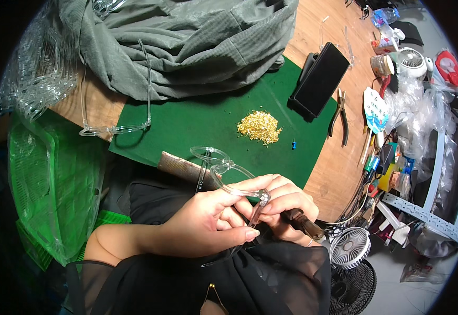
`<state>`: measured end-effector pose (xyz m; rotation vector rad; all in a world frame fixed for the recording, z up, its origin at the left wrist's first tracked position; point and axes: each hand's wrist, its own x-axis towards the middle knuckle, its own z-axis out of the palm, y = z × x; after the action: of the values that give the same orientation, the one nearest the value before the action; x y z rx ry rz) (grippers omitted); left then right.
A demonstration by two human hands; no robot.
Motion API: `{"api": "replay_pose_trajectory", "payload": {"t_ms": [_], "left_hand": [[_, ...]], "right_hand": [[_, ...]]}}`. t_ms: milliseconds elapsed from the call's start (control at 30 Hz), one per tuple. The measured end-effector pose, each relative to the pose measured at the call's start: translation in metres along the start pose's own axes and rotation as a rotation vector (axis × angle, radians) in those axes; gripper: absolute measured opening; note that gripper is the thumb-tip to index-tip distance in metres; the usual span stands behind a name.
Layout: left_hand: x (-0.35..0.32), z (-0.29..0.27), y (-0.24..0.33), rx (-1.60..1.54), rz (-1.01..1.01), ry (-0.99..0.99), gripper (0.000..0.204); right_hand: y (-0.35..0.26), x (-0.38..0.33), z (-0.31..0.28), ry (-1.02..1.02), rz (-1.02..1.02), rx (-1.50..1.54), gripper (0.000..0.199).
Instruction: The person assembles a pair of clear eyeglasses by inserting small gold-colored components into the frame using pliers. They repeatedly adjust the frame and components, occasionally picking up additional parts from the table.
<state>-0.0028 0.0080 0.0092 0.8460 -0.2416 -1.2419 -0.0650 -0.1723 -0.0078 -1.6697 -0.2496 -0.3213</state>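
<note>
Clear plastic glasses frame [223,170] sits just below centre frame, tilted, lenses angled toward upper left, one temple hanging down. Right beside it at centre right, a dark wooden-handled tool [302,223] points down-right, tip hidden.

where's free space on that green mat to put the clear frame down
Bare green mat lies between the finished clear glasses at its left edge and the gold pile. Crowded: grey cloth behind, black case and pliers right.
</note>
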Motion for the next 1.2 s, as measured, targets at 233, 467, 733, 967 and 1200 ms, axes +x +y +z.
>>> {"api": "replay_pose_trajectory", "payload": {"t_ms": [233, 467, 733, 967, 1200], "left_hand": [[-0.001, -0.001, 0.001, 0.057, -0.014, 0.007, 0.076], [-0.001, 0.001, 0.003, 0.109, 0.017, 0.013, 0.076], [-0.004, -0.001, 0.002, 0.089, -0.004, 0.012, 0.075], [-0.005, -0.003, 0.006, 0.133, 0.065, 0.042, 0.066], [-0.002, -0.001, -0.004, 0.146, 0.112, 0.059, 0.065]], "right_hand": [[0.001, 0.003, -0.003, -0.054, -0.022, -0.039, 0.02], [0.002, 0.001, -0.001, -0.04, -0.023, -0.008, 0.021], [0.0, 0.001, 0.0, -0.049, -0.029, -0.033, 0.02], [-0.005, -0.01, -0.025, -0.222, 0.139, -0.439, 0.026], [-0.015, -0.006, -0.024, -0.385, 0.247, -0.517, 0.032]]}}
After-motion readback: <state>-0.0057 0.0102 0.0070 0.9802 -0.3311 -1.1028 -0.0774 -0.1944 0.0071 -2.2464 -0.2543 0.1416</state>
